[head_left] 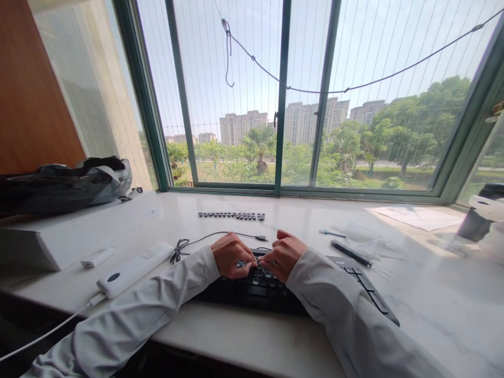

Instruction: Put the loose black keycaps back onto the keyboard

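A black keyboard (255, 300) lies near the front of the white counter, under both my hands. Many of its key positions show bare sockets without caps. My left hand (233, 255) is closed in a pinch over the middle of the keyboard. From the other side my right hand (284, 254) pinches at the same spot, fingertips almost meeting the left ones. Whatever small piece sits between them is too small to name. Behind the keyboard, loose dark keycaps (231, 216) are lined up in a row. A coiled black USB cable (180, 249) lies left of my hands.
On the right lie a blue-tipped tool (333, 233), a black stick-shaped item (351, 253) and clear plastic (366, 239). A white power strip (134, 269) and white box (90, 226) with a dark bag (66, 184) stand left. Window frames (280, 131) bound the back.
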`<state>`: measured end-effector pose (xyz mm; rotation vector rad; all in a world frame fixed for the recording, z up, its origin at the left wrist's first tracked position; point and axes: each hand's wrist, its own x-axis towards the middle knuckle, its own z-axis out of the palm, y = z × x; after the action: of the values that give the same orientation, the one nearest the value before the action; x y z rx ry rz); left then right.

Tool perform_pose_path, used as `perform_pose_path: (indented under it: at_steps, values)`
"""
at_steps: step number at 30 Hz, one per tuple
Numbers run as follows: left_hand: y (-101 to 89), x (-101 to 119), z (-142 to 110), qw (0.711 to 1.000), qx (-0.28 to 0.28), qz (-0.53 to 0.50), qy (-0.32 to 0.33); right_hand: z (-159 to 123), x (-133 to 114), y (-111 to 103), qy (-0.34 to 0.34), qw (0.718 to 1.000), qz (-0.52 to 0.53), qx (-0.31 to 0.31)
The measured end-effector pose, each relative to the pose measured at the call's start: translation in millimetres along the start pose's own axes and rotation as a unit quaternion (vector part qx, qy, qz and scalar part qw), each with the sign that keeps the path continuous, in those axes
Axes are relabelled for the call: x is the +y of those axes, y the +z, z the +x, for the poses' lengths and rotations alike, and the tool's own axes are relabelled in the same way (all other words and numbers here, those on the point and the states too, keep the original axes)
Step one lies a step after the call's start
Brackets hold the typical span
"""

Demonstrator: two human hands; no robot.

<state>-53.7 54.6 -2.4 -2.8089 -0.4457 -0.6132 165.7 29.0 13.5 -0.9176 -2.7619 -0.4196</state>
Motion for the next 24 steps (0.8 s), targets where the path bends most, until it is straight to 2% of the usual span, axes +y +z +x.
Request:
perform_pose_path:
  at_steps: [3,8,12,17,21,24]
  values:
    - [2.4,-8,-2,0.998,0.041,-0.022,-0.051,0,1,1,0.005,1.000,0.018,-0.001]
    - [2.4,-20,-4,0.979,0.089,0.033,-0.181,2,1,2,0.014,1.000,0.014,-0.006]
    - [1.1,-27,-4,0.952,0.069,0.072,-0.288,4,0,4,0.023,1.000,0.014,-0.015]
    - [1.4,-37,-5,0.905,0.039,0.111,-0.408,5,-5,5,0.046,0.999,0.027,-0.002]
    - [1.5,-52,-11,0.869,0.010,0.144,-0.473,6,-4,2,0.059,0.998,-0.006,0.011]
    - [1.1,-64,-16,0.853,-0.007,0.161,-0.497,7,-1,3,0.073,0.997,-0.025,0.015]
